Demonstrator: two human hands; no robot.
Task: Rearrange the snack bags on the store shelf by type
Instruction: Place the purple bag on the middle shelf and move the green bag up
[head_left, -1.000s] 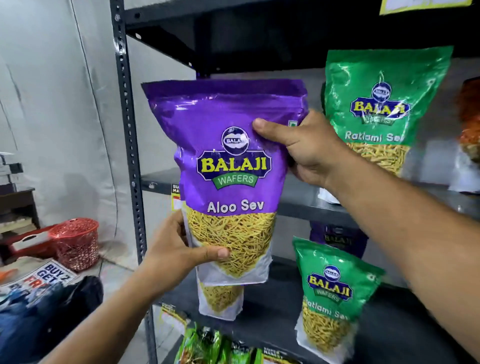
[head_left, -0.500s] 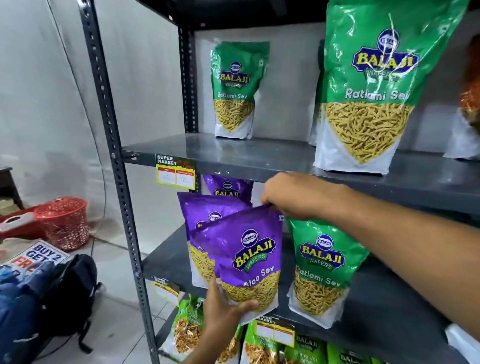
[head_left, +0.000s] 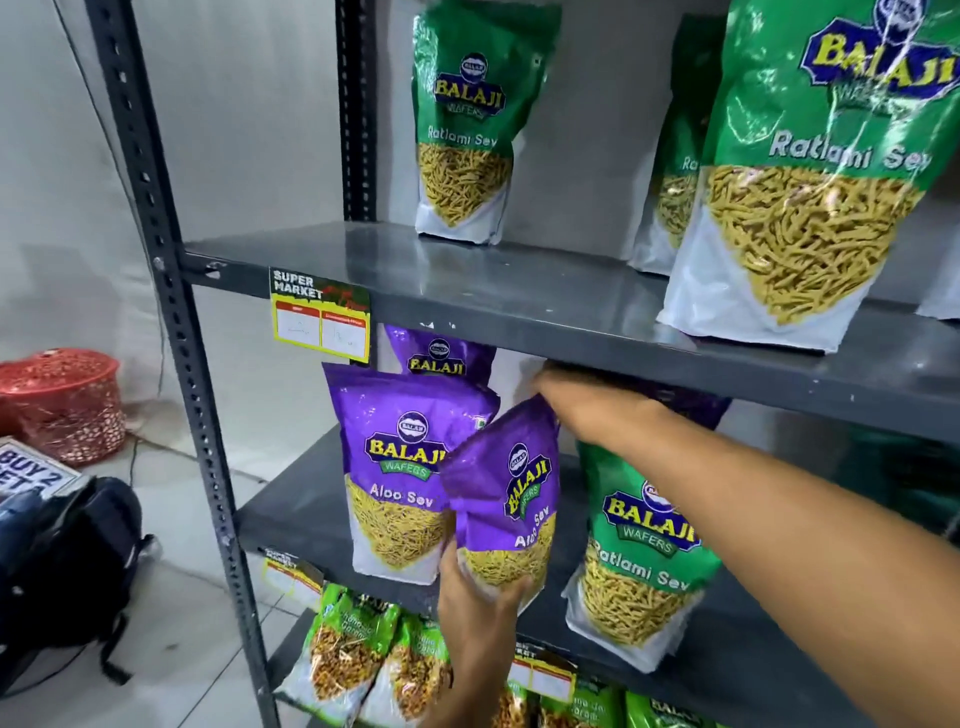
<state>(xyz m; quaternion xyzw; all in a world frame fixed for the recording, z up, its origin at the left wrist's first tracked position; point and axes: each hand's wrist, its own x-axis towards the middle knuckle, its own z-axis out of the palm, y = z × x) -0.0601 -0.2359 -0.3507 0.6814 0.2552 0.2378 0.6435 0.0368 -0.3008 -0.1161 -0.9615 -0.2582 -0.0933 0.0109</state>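
A purple Aloo Sev bag (head_left: 506, 499) hangs tilted over the middle shelf (head_left: 291, 499). My right hand (head_left: 587, 410) pinches its top edge and my left hand (head_left: 475, 597) grips its bottom. It sits between an upright purple Aloo Sev bag (head_left: 397, 467) on its left and a green Ratlami Sev bag (head_left: 641, 551) on its right. Another purple bag (head_left: 439, 356) stands behind them. On the upper shelf (head_left: 519, 291) stand green Ratlami Sev bags, one at the back (head_left: 465, 119) and a large one at the right (head_left: 810, 176).
Light green snack bags (head_left: 358, 654) fill the bottom shelf. The grey perforated upright post (head_left: 171, 312) frames the rack's left side. On the floor to the left lie a dark backpack (head_left: 67, 561), a red mesh basket (head_left: 65, 405) and a sign (head_left: 31, 475).
Both hands carried the purple Aloo Sev bag down from in front of the upper shelf into the middle shelf, beside the other purple bag. It now tilts right.
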